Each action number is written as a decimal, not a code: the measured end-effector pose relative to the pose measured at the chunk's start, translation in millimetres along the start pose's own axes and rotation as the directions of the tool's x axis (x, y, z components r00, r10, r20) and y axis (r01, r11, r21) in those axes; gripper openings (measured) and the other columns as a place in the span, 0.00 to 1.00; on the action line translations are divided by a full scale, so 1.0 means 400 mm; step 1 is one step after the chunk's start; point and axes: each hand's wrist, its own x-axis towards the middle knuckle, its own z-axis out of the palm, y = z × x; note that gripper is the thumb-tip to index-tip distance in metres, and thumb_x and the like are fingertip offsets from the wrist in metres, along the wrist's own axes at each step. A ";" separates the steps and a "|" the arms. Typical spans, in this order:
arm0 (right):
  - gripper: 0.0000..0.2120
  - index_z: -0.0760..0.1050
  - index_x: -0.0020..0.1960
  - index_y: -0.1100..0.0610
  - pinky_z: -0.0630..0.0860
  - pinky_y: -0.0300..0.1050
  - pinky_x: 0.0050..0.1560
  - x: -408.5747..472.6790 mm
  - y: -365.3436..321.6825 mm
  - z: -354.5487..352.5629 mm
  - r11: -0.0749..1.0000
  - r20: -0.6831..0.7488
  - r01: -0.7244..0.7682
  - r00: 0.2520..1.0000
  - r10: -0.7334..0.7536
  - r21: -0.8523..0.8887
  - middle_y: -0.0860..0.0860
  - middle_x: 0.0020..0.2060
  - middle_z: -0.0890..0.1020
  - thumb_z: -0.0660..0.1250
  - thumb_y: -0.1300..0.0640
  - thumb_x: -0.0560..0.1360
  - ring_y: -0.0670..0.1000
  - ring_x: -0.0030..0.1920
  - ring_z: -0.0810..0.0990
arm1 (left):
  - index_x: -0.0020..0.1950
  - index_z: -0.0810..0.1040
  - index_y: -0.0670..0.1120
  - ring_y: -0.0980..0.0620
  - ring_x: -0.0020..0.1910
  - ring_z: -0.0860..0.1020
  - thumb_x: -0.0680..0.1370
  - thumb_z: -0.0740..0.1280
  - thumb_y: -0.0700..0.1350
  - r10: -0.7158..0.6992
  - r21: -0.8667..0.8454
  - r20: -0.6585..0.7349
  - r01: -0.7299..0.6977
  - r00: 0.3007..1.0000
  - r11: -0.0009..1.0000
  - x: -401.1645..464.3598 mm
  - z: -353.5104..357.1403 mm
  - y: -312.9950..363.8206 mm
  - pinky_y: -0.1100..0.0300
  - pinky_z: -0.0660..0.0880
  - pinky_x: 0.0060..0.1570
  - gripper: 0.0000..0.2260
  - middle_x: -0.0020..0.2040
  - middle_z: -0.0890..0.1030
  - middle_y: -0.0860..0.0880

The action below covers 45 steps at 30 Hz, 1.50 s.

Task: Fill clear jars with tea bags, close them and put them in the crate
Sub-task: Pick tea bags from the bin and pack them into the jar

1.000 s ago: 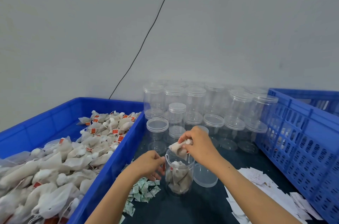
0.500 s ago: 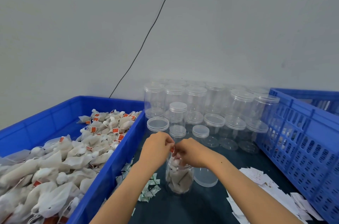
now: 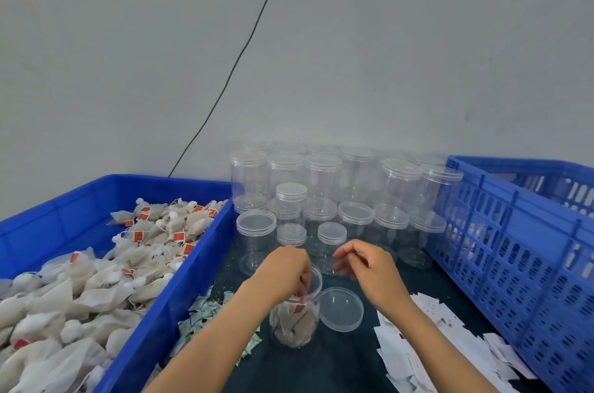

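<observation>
An open clear jar (image 3: 294, 325) stands on the dark table in front of me, partly filled with tea bags. My left hand (image 3: 283, 273) is over its mouth with fingers dipped inside, pinching the red tag of a tea bag (image 3: 300, 307). My right hand (image 3: 366, 267) hovers just right of the jar, fingers loosely curled, holding nothing. The jar's clear lid (image 3: 341, 309) lies flat on the table right of the jar. A blue bin (image 3: 180, 296) on the left holds a heap of loose tea bags (image 3: 80, 296). The blue slotted crate (image 3: 514, 248) stands on the right.
Several empty lidded clear jars (image 3: 321, 180) are stacked against the back wall behind my hands. White paper slips (image 3: 434, 344) lie scattered at the front right, and small green-white packets (image 3: 199, 315) lie beside the bin. A black cable (image 3: 238, 61) runs down the wall.
My right hand has let go at the jar mouth and drawn back to the right. My left hand has moved over the jar and pushed its fingers down inside.
</observation>
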 end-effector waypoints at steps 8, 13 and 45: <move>0.17 0.80 0.42 0.56 0.77 0.35 0.44 -0.053 0.062 0.041 0.995 -0.079 -0.040 0.996 0.047 0.095 0.48 0.37 0.84 0.58 0.72 0.77 0.43 0.40 0.82 | 0.52 0.83 0.42 0.49 0.43 0.73 0.76 0.61 0.34 0.124 -0.022 0.253 -0.123 0.959 0.992 0.003 -0.029 -0.007 0.59 0.70 0.45 0.12 0.48 0.81 0.44; 0.17 0.79 0.43 0.55 0.77 0.37 0.47 -0.066 0.102 0.040 0.984 -0.156 -0.068 0.983 0.094 0.165 0.48 0.40 0.83 0.58 0.73 0.77 0.42 0.42 0.81 | 0.57 0.82 0.47 0.60 0.52 0.79 0.79 0.61 0.33 -0.020 -0.329 -0.298 -0.083 0.954 0.941 -0.088 -0.044 -0.057 0.65 0.75 0.57 0.15 0.53 0.83 0.54; 0.20 0.78 0.44 0.55 0.72 0.30 0.49 -0.131 0.215 0.119 0.992 -0.293 -0.072 0.951 0.099 0.103 0.47 0.45 0.82 0.57 0.77 0.73 0.43 0.49 0.79 | 0.47 0.85 0.46 0.57 0.34 0.79 0.77 0.69 0.44 -0.446 -0.512 -0.550 0.138 0.706 0.848 -0.198 0.118 -0.143 0.61 0.76 0.39 0.05 0.35 0.83 0.54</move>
